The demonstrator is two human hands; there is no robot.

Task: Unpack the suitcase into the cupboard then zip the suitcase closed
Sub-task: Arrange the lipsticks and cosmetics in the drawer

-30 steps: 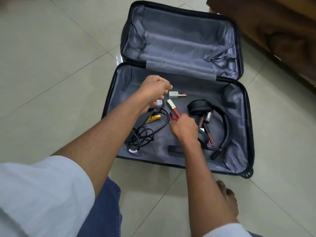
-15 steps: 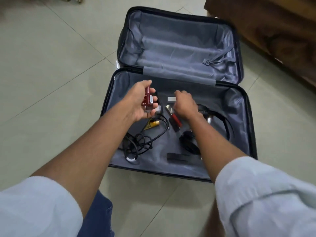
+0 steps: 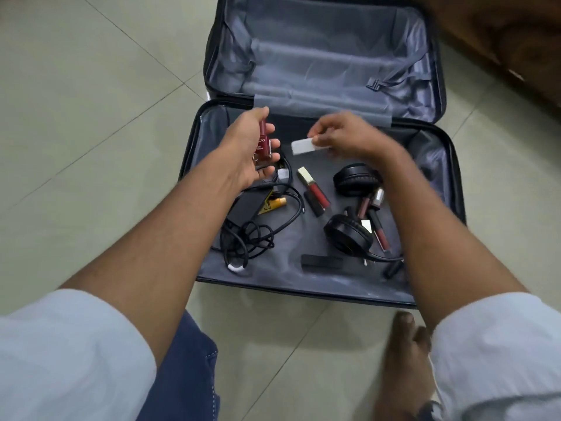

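A black suitcase (image 3: 455,189) with grey lining lies open flat on the tiled floor. My left hand (image 3: 249,153) holds a dark red bottle (image 3: 263,144) over the near half. My right hand (image 3: 343,138) pinches a small white box-shaped item (image 3: 302,146) just to its right. Loose in the near half lie black headphones (image 3: 349,232), a red lip gloss with a gold cap (image 3: 312,186), more lip glosses (image 3: 376,220), a black charger with tangled cable (image 3: 252,232), a yellow tube (image 3: 62,203) and a flat black item (image 3: 321,261).
Dark wooden furniture (image 3: 516,34) stands at the upper right, close to the suitcase lid. The lid half (image 3: 318,56) holds only a strap with a buckle. My bare foot (image 3: 403,360) rests on the tiles in front of the suitcase.
My right hand has lifted the small white item off the lining. My left hand still holds the red bottle. The view has moved closer to the suitcase.
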